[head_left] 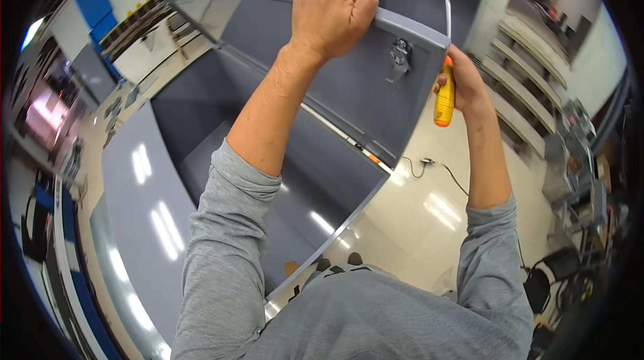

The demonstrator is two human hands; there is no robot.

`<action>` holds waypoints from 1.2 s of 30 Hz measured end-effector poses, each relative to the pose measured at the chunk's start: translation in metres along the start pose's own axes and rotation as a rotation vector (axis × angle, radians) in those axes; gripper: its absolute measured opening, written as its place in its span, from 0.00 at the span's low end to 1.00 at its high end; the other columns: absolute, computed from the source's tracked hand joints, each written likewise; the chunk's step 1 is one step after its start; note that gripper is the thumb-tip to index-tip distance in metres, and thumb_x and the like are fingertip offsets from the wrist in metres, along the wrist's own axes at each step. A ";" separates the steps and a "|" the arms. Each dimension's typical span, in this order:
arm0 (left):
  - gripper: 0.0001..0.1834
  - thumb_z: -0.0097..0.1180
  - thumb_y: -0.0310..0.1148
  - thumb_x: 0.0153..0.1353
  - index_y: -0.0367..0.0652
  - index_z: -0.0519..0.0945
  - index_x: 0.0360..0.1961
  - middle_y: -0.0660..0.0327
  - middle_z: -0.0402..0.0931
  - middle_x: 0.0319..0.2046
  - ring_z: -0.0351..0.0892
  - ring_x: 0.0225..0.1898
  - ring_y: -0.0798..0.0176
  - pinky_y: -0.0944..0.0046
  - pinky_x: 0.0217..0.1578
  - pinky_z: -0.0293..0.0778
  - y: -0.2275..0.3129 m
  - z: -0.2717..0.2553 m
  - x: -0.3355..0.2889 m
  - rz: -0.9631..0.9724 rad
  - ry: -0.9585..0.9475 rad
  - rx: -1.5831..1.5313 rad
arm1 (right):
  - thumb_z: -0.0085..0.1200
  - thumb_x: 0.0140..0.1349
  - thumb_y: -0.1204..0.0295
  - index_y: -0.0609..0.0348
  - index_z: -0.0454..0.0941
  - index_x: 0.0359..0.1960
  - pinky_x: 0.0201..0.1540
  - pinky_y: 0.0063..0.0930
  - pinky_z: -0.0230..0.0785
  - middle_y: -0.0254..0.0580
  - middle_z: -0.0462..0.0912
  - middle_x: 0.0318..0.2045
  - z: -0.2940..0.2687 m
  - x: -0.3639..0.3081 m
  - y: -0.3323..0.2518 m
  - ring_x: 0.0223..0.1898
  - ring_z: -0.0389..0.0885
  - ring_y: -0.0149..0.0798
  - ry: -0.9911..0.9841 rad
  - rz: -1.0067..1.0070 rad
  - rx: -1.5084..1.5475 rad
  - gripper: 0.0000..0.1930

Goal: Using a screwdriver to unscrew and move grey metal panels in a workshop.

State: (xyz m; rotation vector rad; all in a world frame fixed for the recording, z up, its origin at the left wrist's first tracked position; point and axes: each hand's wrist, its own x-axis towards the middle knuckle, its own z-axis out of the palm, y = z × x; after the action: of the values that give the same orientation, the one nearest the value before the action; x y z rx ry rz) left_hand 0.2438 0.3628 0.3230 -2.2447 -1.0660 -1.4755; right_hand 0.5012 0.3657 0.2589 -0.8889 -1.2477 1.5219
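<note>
My left hand (329, 16) is closed over the upper edge of a grey metal door (335, 81), its thumb lying along the rim. A small metal latch (400, 57) is fixed on the door's inner face near the right corner. At that corner, my right hand (467, 85) is closed on a tool with a yellow-and-orange handle (444, 99). The tool's narrow, pointed blade (448, 18) stands upright beside the door's edge; whether it touches the metal I cannot tell. Below the door lies the dark interior of a grey metal cabinet (131, 152).
A thin cable with a connector (427, 161) lies on the shiny floor right of the cabinet. Stacked pale slabs like steps (520, 78) stand at the far right. Equipment and black chairs (560, 266) line the right side. A white table (151, 51) stands at the far left.
</note>
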 end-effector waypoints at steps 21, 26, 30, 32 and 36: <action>0.37 0.30 0.61 0.69 0.45 0.86 0.32 0.48 0.84 0.34 0.81 0.42 0.38 0.47 0.47 0.74 -0.009 0.091 0.089 -0.108 -0.336 0.086 | 0.43 0.75 0.55 0.56 0.66 0.37 0.17 0.25 0.68 0.36 0.70 0.19 0.144 -0.040 0.111 0.14 0.71 0.29 0.541 -0.385 0.221 0.17; 0.37 0.29 0.62 0.68 0.46 0.87 0.33 0.48 0.84 0.35 0.81 0.44 0.39 0.47 0.49 0.74 -0.007 0.091 0.091 -0.129 -0.374 0.085 | 0.43 0.75 0.55 0.55 0.66 0.37 0.16 0.27 0.68 0.36 0.70 0.20 0.149 -0.008 0.099 0.15 0.72 0.30 0.614 -0.454 0.365 0.16; 0.36 0.30 0.58 0.70 0.46 0.88 0.29 0.52 0.85 0.30 0.83 0.37 0.43 0.50 0.44 0.76 -0.010 0.094 0.092 -0.089 -0.326 0.140 | 0.42 0.74 0.56 0.55 0.65 0.36 0.16 0.27 0.68 0.37 0.70 0.20 0.162 0.016 0.094 0.15 0.72 0.31 0.620 -0.503 0.460 0.15; 0.36 0.30 0.58 0.70 0.46 0.88 0.29 0.52 0.85 0.30 0.83 0.37 0.43 0.50 0.44 0.77 -0.010 0.100 0.093 -0.075 -0.316 0.133 | 0.42 0.74 0.57 0.55 0.65 0.36 0.15 0.28 0.67 0.37 0.70 0.20 0.164 0.031 0.093 0.14 0.72 0.32 0.651 -0.549 0.507 0.15; 0.37 0.29 0.59 0.69 0.46 0.87 0.32 0.50 0.85 0.32 0.83 0.40 0.41 0.49 0.46 0.76 -0.010 0.103 0.097 -0.072 -0.330 0.119 | 0.42 0.74 0.58 0.55 0.65 0.35 0.15 0.29 0.67 0.37 0.71 0.19 0.155 0.049 0.098 0.13 0.71 0.32 0.714 -0.597 0.446 0.15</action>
State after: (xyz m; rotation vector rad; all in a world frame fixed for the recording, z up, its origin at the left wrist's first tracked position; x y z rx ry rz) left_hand 0.3293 0.4700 0.3587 -2.4402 -1.3023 -1.0544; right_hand 0.3215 0.3639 0.1983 -0.5963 -0.5361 0.8267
